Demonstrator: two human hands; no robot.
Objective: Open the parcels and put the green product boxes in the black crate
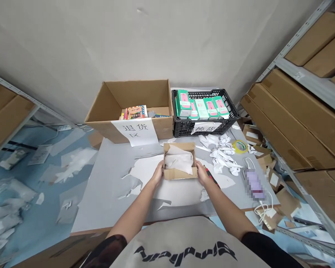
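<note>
A small open cardboard box [180,174] is held between my two hands over the table [106,186]. White crumpled paper [179,160] lies inside it and hides whatever is underneath. My left hand [158,172] is closed on the box's left side, and my right hand [201,174] grips its right side. Partly covered by my right hand and forearm, a red and black tool [211,176] rests on the table; its kind is unclear. Torn white paper [173,193] spreads flat below the box.
Behind stand a large open carton [100,130] holding books [135,112] and a black plastic crate [181,128] of green and pink boxes [211,107]. To the right are crumpled paper [225,158], a tape roll [240,146] and a blurred purple device [254,185] with a cable. Shelves flank both sides.
</note>
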